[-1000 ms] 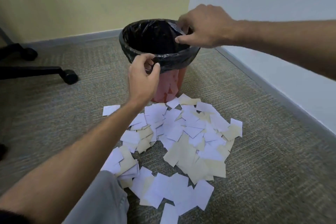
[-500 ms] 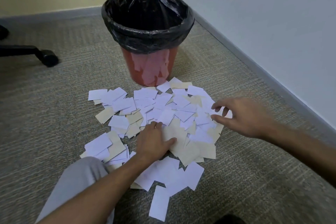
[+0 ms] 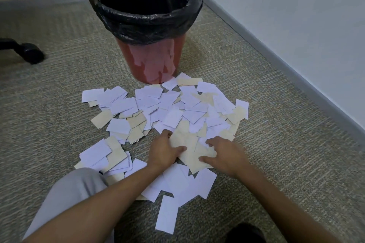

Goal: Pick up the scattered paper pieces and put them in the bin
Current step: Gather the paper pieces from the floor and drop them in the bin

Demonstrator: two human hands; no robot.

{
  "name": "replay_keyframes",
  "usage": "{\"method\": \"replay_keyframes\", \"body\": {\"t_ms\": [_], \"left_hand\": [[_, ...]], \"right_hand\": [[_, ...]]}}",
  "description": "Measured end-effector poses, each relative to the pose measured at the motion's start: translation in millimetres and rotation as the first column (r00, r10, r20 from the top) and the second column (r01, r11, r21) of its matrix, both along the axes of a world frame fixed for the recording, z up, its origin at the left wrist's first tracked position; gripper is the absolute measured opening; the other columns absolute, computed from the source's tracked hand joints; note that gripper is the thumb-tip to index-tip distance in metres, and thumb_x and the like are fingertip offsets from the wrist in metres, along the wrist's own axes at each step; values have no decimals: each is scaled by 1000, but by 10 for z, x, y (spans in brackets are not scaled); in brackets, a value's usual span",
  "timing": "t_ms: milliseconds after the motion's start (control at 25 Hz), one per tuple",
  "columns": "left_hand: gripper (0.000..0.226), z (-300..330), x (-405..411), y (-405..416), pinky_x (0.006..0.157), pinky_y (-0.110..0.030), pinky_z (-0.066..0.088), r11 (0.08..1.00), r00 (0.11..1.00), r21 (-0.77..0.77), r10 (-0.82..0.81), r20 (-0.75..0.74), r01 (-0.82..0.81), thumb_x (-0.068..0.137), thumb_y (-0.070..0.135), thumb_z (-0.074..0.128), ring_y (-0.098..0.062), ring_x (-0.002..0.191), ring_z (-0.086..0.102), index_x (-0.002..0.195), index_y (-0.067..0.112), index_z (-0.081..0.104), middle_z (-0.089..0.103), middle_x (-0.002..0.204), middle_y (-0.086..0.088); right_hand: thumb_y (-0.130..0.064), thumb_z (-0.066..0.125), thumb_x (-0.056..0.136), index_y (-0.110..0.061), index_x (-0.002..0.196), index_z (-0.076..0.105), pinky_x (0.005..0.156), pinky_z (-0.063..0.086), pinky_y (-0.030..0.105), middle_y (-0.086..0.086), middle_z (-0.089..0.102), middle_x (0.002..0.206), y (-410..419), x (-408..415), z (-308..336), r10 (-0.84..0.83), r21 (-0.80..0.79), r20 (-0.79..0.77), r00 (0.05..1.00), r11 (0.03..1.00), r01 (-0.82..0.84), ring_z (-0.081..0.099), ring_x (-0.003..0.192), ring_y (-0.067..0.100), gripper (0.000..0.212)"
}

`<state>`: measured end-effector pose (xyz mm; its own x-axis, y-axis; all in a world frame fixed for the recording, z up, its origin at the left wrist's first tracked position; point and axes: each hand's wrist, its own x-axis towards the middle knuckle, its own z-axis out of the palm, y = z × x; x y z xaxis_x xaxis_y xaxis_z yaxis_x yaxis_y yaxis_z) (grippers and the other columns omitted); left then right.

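Paper pieces (image 3: 158,108) spread on carpet (image 3: 276,144) before the bin (image 3: 146,25), left hand (image 3: 163,152) and right hand (image 3: 225,156) gripping beige pieces at the pile's near side

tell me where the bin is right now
In the head view the bin stands upright on the carpet at top centre, in the room corner, its base touching the far edge of the scattered paper pieces.

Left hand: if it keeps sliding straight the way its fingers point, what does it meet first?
The left hand points up-right across the carpet, fingers on a beige paper sheet. Straight on, it would first plough into the overlapping white and beige paper pieces; the red plastic bin with black liner stands farther along. Depth is approximate.
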<state>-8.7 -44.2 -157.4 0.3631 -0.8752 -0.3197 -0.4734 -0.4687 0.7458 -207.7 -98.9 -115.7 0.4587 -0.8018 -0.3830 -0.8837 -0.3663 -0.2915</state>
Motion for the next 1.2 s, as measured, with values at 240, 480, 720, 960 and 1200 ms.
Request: {"method": "replay_keyframes", "body": {"t_ms": [240,480,720,960,1200], "left_hand": [[15,129,18,45,54,-29,52,1000,986,-10,23,-163,-25,79,20,76,-18,63,65,86,9,69,70,79,-7],[29,293,246,143,68,-29,50,998,991,-40,50,-122,-55,84,19,71,-23,85,62,110,6,67,66,96,-6],[13,418,292,157,63,-26,44,997,991,-80,-13,-135,2,90,18,62,-18,80,59,101,12,66,64,89,-2],[21,374,282,155,67,-33,45,993,970,-82,-99,-222,83,93,23,59,-27,83,64,89,3,64,66,90,-14],[12,409,200,194,59,-20,49,978,922,-60,-206,-327,198,96,19,56,-1,68,65,94,14,67,67,83,5]], "right_hand": [[-55,67,80,-24,111,52,79,39,33,-6,52,100,121,67,-199,-1,-43,30,1000,999,2,53,96,17,46],[-25,73,87,-20,92,60,66,42,25,-7,54,79,124,-27,-98,-379,234,440,814,924,303,52,72,13,15],[-11,65,92,-6,90,69,44,36,11,-10,55,57,102,-354,63,-529,252,553,644,843,476,49,44,0,7],[-22,70,87,-12,98,69,71,48,36,11,59,95,86,-506,-316,-524,159,346,779,851,501,57,83,29,15],[-33,75,80,-16,110,63,84,43,33,0,50,117,193,-458,-438,-506,85,288,813,859,505,53,105,19,36]]}}
